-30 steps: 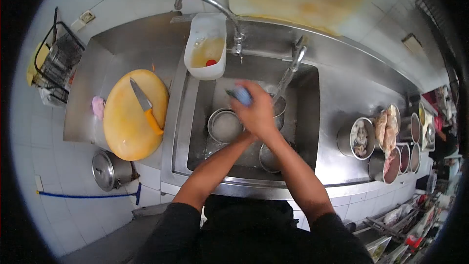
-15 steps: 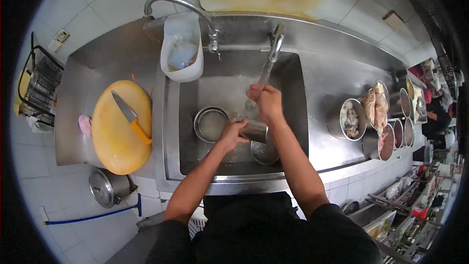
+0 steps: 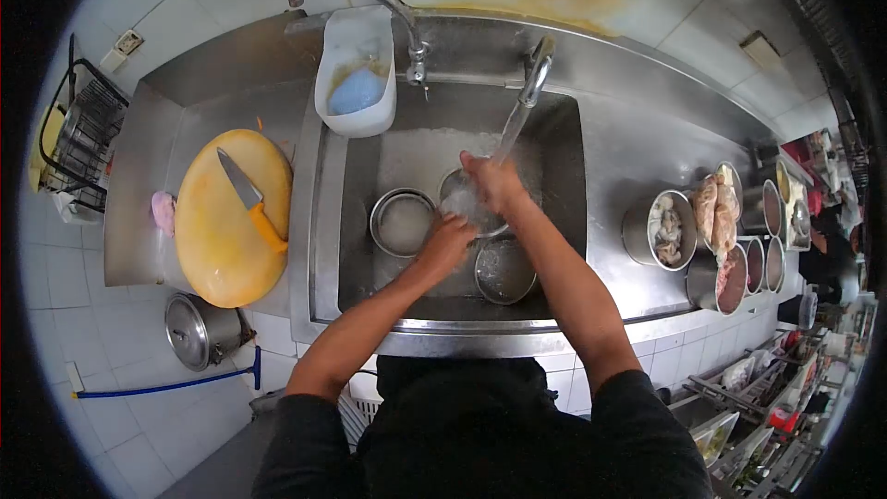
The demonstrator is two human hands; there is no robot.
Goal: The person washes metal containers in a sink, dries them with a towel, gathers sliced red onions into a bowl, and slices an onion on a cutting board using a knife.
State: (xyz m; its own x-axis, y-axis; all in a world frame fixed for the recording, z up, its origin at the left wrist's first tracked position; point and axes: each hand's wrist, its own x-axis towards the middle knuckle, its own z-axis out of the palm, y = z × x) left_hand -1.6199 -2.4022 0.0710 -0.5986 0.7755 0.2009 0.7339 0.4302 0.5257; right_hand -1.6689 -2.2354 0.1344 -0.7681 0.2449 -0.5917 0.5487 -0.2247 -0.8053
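Observation:
Under the stream from the right tap [image 3: 533, 83], a round steel container [image 3: 462, 192] is tipped with its mouth facing up toward me, water splashing inside. My left hand [image 3: 447, 242] is closed on its lower left rim. At the upper right rim, my right hand [image 3: 497, 185] is closed on the container beside the falling water; its fingertips are partly hidden by spray. Two more steel containers rest in the sink [image 3: 370, 291]: one with cloudy water [image 3: 403, 223] left of my left hand, and a wet one [image 3: 505, 272] below my right wrist.
A white plastic bin [image 3: 374, 115] hangs at the sink's back left under another tap [image 3: 407, 23]. Left, a knife [image 3: 248, 189] lies on a round yellow cutting board [image 3: 222, 268]. Right, steel pots [image 3: 637, 236] hold food beside raw meat [image 3: 716, 212]. Another person [image 3: 827, 254] is far right.
The container has moved up under the stream and turned so its mouth shows. My left hand shifted up with it, and my right hand came down against its rim. The view shifted slightly.

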